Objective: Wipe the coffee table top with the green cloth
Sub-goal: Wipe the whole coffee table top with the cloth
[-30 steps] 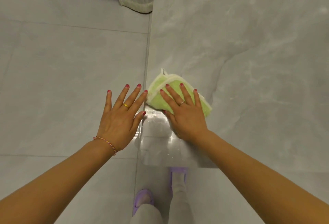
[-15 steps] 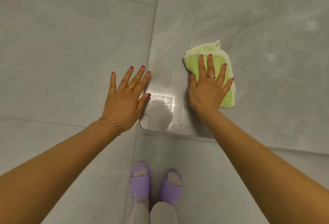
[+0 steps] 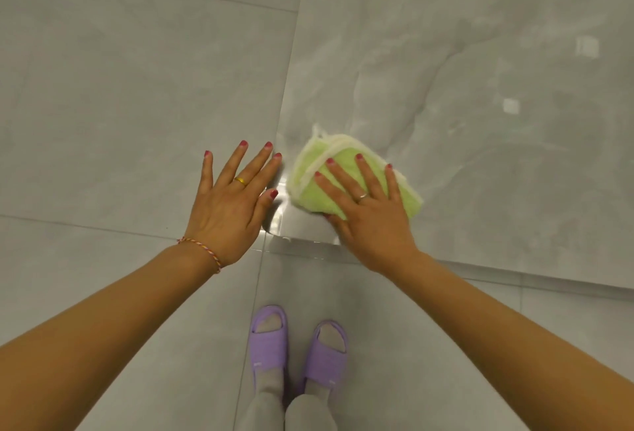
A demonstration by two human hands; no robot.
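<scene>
Both hands were spread flat; the right hand [image 3: 372,221] pressed the folded green cloth [image 3: 346,183] onto the coffee table top [image 3: 463,87] near its front-left corner; the left hand [image 3: 228,204] held nothing, fingers splayed beside the table's edge.

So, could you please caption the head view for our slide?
Right hand presses the green cloth flat on the coffee table corner; left hand hovers open.

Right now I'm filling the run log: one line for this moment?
right hand flat on green cloth | cloth at coffee table top near-left corner | left hand open, off cloth
</scene>
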